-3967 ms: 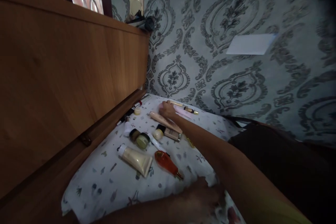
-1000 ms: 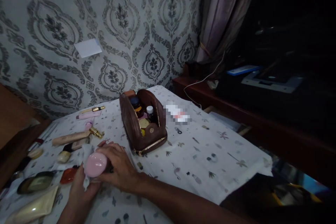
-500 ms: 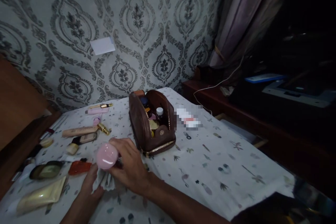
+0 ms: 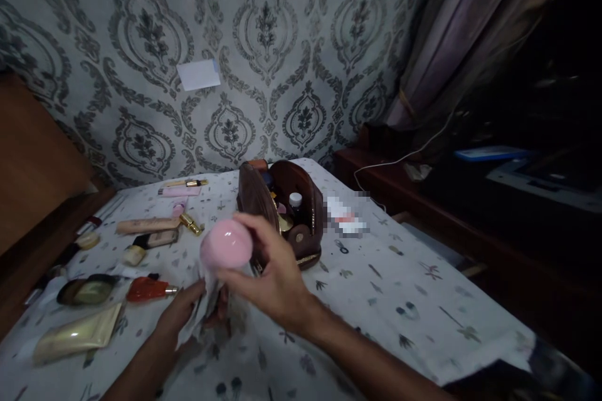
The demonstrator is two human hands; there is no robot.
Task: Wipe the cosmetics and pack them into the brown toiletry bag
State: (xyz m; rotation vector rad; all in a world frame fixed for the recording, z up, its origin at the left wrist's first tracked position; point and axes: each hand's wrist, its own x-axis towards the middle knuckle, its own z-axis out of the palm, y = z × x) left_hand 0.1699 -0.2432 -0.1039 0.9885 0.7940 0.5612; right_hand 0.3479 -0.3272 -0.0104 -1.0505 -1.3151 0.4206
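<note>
A glossy pink round jar [image 4: 226, 244] is in my right hand [image 4: 277, 276], whose thumb and fingers close round its side. Just below it, my left hand [image 4: 188, 307] grips a crumpled white wipe [image 4: 200, 313]; some of its fingers are hidden behind the wipe. Behind my right hand stands an open brown cosmetic bag [image 4: 251, 191], unzipped, with a white-capped bottle [image 4: 295, 202] and other small items inside. Left of my left hand lies an orange-red bottle [image 4: 147, 289] with a metal neck.
On the patterned white cloth [image 4: 376, 319] at left lie a yellowish tube [image 4: 78, 333], a dark oval compact [image 4: 87, 290], a beige tube [image 4: 148, 225], a gold tube [image 4: 190, 223] and several other cosmetics. A blurred white packet [image 4: 345, 216] lies right of the bag. A white cable [image 4: 404, 160] hangs behind.
My right hand has lifted the pink jar up and to the right, away from the wipe. My left hand has also shifted right, uncovering the orange-red bottle's neck. The view has turned slightly.
</note>
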